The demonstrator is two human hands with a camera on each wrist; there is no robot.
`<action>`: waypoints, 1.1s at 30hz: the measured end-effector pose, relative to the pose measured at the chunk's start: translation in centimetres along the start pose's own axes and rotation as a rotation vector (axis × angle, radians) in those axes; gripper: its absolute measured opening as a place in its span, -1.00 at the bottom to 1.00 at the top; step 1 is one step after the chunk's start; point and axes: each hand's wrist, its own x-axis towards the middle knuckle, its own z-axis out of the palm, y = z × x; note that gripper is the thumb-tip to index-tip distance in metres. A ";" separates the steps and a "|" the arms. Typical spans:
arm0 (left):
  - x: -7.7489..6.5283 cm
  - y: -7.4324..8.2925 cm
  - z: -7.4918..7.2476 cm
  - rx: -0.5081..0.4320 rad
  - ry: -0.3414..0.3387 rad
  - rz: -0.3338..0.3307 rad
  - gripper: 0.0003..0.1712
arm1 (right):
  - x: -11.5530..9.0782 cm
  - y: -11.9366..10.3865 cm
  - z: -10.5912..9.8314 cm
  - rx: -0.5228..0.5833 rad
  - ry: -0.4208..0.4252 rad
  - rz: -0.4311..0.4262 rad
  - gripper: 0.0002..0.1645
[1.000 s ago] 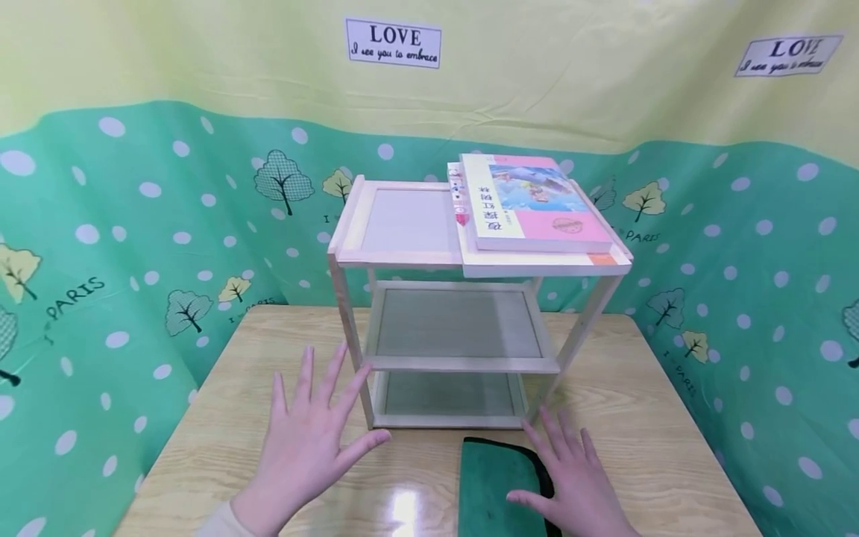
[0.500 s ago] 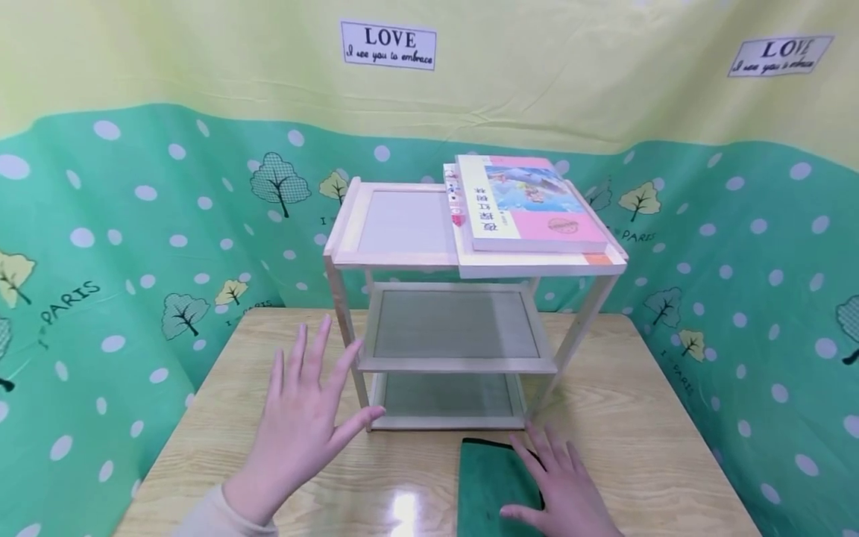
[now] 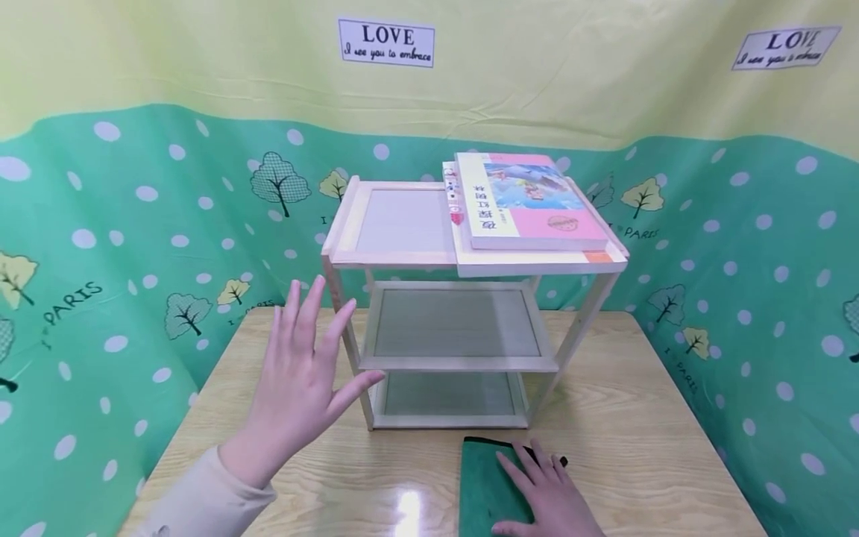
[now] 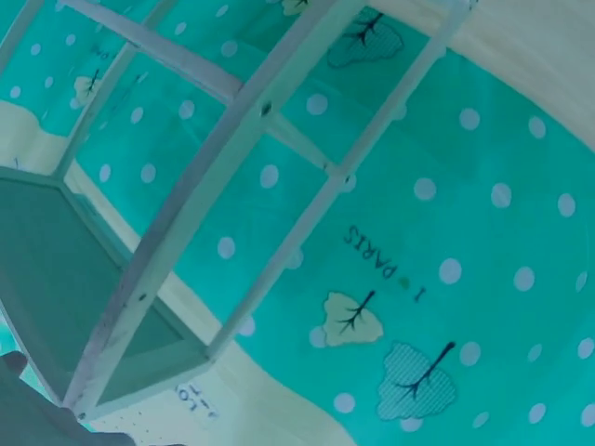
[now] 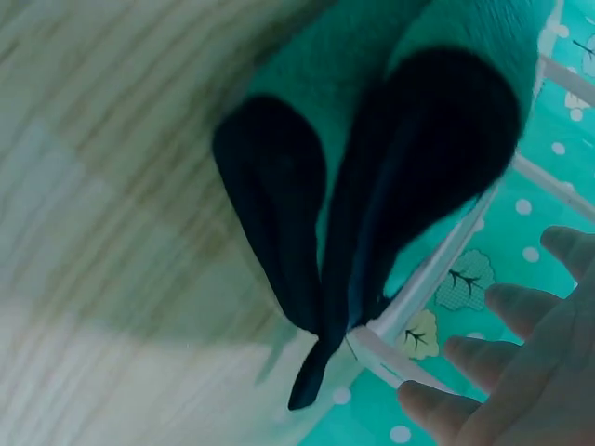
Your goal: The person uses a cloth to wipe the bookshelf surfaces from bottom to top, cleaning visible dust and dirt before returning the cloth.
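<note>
A green fabric pouch with black edging lies on the table at the front, right of centre. My right hand, fingers spread, overlaps its right side. In the right wrist view the pouch shows black trim and a dangling black tab, with that hand at lower right. My left hand is raised at the front left of a pale wooden shelf rack, fingers straight and thumb out, holding nothing. Only a dark edge of the left hand shows in the left wrist view.
The rack has three tiers. A pink-covered book lies on a larger white book on its top right. Behind and beside the wooden table hangs a green and yellow patterned curtain.
My left hand has risen, baring more sleeve. The right hand has shifted left and down, covering more of the pouch's right side. Rack and books stay put.
</note>
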 end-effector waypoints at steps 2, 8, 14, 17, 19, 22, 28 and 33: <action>0.7 -0.3 0.0 -0.003 0.031 0.026 -0.08 | 0.0 0.0 0.4 -0.016 0.004 -0.027 0.21; 2.6 -1.2 -0.4 -0.004 0.081 0.064 -0.13 | -0.1 0.1 1.4 -0.085 0.083 -0.129 0.15; 4.2 -1.9 -0.7 -0.017 0.089 0.075 -0.14 | -0.2 0.2 2.0 -0.101 0.095 -0.153 0.14; 4.9 -2.3 -0.5 -0.040 0.125 0.094 -0.16 | -0.1 0.4 2.3 -0.096 0.083 -0.150 0.14; 5.3 -2.4 -0.4 -0.052 0.137 0.102 -0.16 | 0.0 0.5 2.4 -0.098 0.077 -0.149 0.13; 6.1 -2.6 -0.4 -0.073 0.140 0.120 -0.18 | 0.0 0.5 2.7 -0.104 0.076 -0.148 0.13; 8.1 -3.1 -0.2 -0.180 0.155 0.183 -0.29 | 0.0 0.7 3.3 -0.155 0.139 -0.178 0.09; 8.8 -3.5 -0.1 -0.250 0.143 0.176 -0.32 | 0.1 0.8 4.0 -0.201 0.197 -0.222 0.07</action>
